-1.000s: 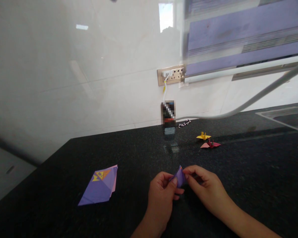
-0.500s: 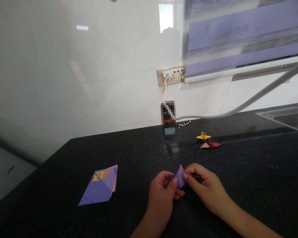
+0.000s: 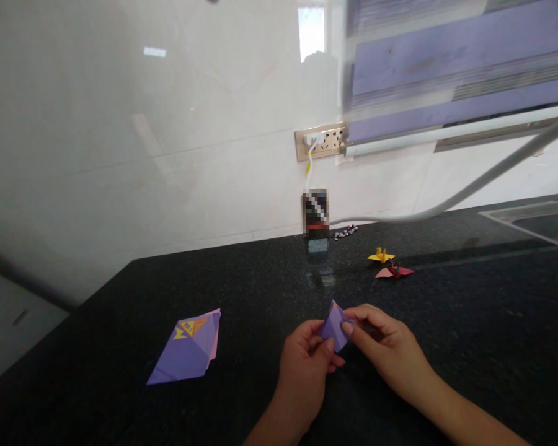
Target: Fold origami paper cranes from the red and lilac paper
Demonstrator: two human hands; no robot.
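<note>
A small folded purple origami paper (image 3: 333,328) is held up between my two hands, over the dark countertop. My left hand (image 3: 305,359) pinches its lower left side, thumb in front and fingers behind. On the right edge, my right hand (image 3: 384,341) grips the paper between thumb and index finger. An orange patch shows near the paper's top point. To the left lies a stack of purple and pink paper (image 3: 181,356) with a yellow and orange print on top.
A yellow paper crane (image 3: 381,256) and a red paper crane (image 3: 394,271) rest toward the back right. Against the wall stands a pixelated dark object (image 3: 316,214), with a beaded string (image 3: 345,233) beside it. A grey hose (image 3: 446,207) runs rightward, near a sink edge (image 3: 506,220).
The purple paper has turned and spread, so more of its face shows. Both hands have shifted slightly and still pinch it. The other objects stay put.
</note>
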